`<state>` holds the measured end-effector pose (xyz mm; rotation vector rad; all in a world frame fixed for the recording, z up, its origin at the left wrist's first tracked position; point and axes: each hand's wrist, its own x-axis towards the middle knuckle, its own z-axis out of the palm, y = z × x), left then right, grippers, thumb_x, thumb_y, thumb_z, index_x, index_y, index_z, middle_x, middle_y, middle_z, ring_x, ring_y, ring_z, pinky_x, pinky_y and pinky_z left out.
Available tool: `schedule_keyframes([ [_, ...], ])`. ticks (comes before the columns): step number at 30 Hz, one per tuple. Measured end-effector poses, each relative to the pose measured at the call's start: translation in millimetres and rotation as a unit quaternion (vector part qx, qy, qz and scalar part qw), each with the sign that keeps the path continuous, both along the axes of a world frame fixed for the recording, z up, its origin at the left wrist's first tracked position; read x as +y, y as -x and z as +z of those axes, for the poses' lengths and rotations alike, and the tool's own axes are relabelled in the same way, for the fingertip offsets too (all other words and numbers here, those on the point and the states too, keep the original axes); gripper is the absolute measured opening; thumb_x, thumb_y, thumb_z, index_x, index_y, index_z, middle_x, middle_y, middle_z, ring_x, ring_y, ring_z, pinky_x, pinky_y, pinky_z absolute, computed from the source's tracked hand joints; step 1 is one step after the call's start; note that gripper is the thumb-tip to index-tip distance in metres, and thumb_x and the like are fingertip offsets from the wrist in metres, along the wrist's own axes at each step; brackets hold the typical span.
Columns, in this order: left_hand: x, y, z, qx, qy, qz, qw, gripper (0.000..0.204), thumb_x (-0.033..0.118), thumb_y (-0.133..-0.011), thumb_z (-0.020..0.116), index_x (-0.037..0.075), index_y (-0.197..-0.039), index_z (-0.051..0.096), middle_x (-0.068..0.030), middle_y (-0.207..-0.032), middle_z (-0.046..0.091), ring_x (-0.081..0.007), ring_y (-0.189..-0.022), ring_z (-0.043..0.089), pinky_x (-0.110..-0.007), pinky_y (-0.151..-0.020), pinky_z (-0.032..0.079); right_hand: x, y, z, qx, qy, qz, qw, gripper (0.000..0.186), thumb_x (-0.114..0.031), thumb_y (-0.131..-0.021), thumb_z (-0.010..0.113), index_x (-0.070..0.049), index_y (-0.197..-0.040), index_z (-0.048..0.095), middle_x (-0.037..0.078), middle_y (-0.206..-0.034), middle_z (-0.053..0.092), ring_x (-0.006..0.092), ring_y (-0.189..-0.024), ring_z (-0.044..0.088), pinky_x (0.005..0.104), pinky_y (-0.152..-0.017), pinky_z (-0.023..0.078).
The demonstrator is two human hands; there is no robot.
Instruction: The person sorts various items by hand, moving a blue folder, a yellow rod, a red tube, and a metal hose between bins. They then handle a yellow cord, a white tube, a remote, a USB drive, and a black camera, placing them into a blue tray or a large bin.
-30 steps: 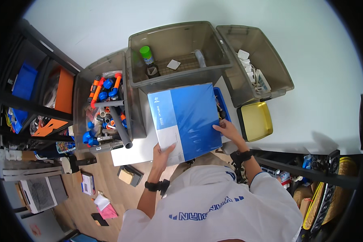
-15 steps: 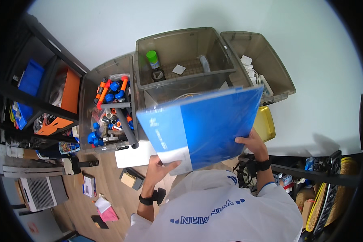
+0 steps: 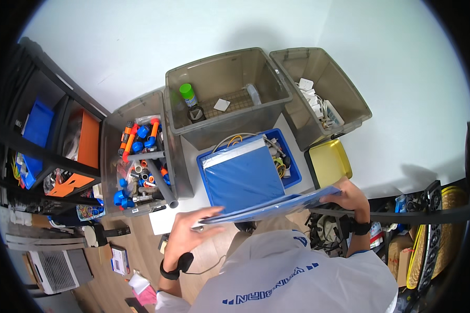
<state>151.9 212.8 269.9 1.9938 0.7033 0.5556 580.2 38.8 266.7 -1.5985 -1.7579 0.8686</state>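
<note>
Orange bin (image 3: 89, 138) on black shelf (image 3: 49, 155)

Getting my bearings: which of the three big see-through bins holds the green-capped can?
The middle bin, with the green-capped can inside; the left bin holds pipe pieces, the right bin white items.

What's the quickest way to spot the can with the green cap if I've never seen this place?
Before the pale wall, find the middle bin of three smoky-grey ones. Look inside, toward its left side: the can shows just above a dark round object. Its bright green cap sets it apart; the flat square nearby is white.
</note>
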Motion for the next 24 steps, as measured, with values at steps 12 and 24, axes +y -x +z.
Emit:
schedule_keyframes([
  [12, 42, -72, 17, 0.067, -0.068, 0.056, 0.994, 0.043, -0.015, -0.077, 0.063, 0.004, -0.113, 0.077, -0.0159, -0.103, 0.078, -0.0307, -0.092, 0.078, -0.034, -0.081, 0.061, 70, -30, 7, 0.023, -0.035, -0.030, 0.999, 0.043, -0.001, -0.083, 0.080, -0.009, -0.124, 0.075, 0.012, -0.100, 0.079, 0.0287, -0.079, 0.074, 0.0337, -0.070, 0.056],
  [24, 121, -86, 41, 0.028, -0.170, 0.499, 0.849, 0.031, 0.026, -0.097, 0.077, -0.005, -0.100, 0.072, 0.0019, -0.081, 0.066, -0.0095, -0.072, 0.052, -0.026, -0.068, 0.041, 141, -66, -17, 0.066, 0.040, -0.067, 0.995, 0.073, -0.018, -0.088, 0.082, -0.006, -0.152, 0.049, 0.017, -0.147, 0.059, 0.0368, -0.132, 0.059, 0.0397, -0.107, 0.049],
])
